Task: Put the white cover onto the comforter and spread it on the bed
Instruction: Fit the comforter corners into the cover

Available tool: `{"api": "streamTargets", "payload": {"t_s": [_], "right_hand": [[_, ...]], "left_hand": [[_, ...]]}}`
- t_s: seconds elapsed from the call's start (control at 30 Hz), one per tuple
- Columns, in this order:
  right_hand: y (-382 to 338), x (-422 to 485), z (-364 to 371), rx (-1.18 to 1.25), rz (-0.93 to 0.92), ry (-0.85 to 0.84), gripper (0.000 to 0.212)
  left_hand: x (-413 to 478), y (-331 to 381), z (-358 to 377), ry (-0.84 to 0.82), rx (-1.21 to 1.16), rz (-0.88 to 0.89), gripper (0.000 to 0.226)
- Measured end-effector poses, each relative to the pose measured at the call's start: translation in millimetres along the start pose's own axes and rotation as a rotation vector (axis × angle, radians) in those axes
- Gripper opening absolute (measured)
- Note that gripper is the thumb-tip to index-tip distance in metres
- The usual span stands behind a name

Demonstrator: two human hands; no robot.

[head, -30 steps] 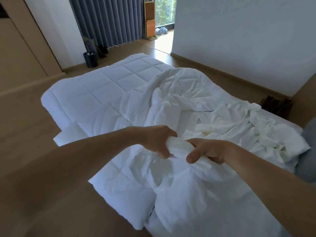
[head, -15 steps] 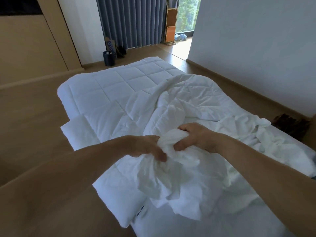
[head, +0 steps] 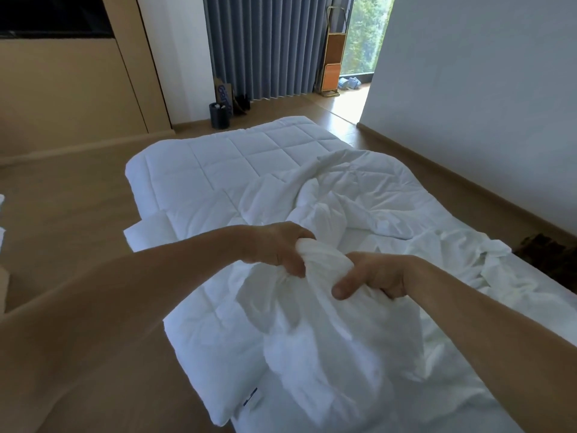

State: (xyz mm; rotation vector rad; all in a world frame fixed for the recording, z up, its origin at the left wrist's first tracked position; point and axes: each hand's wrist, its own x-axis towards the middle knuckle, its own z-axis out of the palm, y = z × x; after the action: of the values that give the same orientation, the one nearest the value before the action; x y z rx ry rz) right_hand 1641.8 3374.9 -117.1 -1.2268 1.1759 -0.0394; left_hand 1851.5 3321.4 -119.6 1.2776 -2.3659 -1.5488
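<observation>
A quilted white comforter [head: 237, 160] lies over the low bed, its near corner hanging toward the floor at the lower left. The thin white cover [head: 352, 189] sits crumpled across the comforter's middle and right side. A bunched part of the cover is lifted in front of me. My left hand [head: 278, 248] grips the top of that bunch with curled fingers. My right hand [head: 371, 276] grips the same bunch just to the right, thumb pointing left. The two hands are almost touching.
Wooden floor [head: 71, 207] runs along the bed's left side. A dark bin [head: 220, 115] and a paper bag [head: 223, 95] stand by the grey curtains [head: 265, 45]. A white wall [head: 484, 89] runs along the right. Dark slippers [head: 543, 254] lie at the right edge.
My head has lifted, so more of the room shows. Both hands regripped the bunched cover; the right hand slid down and right, and the bunch hangs lower in front of me.
</observation>
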Motion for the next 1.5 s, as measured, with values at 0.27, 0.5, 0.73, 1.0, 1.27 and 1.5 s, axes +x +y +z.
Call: {"api": "streamTargets", "payload": {"t_s": [0.27,0.5,0.73,1.0,1.27,1.5], "right_hand": [[21.6,10.7,-8.9,0.237,-0.176,-0.093,0.053],[28.3,23.9,-4.0,0.265,-0.321,0.053,0.051],[24.6,26.4,-13.8,0.144,-0.291,0.046,0.076],[19.8,23.4,-26.7,0.191,-0.15,-0.102,0.07],[-32.9,13.5,-10.5,-0.486,-0.182,0.339,0.102],[-13.9,44.8,6.5,-0.553,0.0,0.259,0.016]], "left_hand": [[14.0,-1.8,-4.8,-0.023,0.106,-0.028,0.03],[12.1,-22.3,11.3,-0.461,-0.262,-0.189,0.037],[12.6,-41.0,21.6,-0.53,-0.58,-0.16,0.045],[16.6,-27.4,-6.3,-0.416,-0.409,-0.153,0.038],[23.6,-8.3,-10.4,-0.305,-0.303,-0.225,0.023],[23.9,-16.0,-3.4,-0.293,-0.055,-0.272,0.023]]}}
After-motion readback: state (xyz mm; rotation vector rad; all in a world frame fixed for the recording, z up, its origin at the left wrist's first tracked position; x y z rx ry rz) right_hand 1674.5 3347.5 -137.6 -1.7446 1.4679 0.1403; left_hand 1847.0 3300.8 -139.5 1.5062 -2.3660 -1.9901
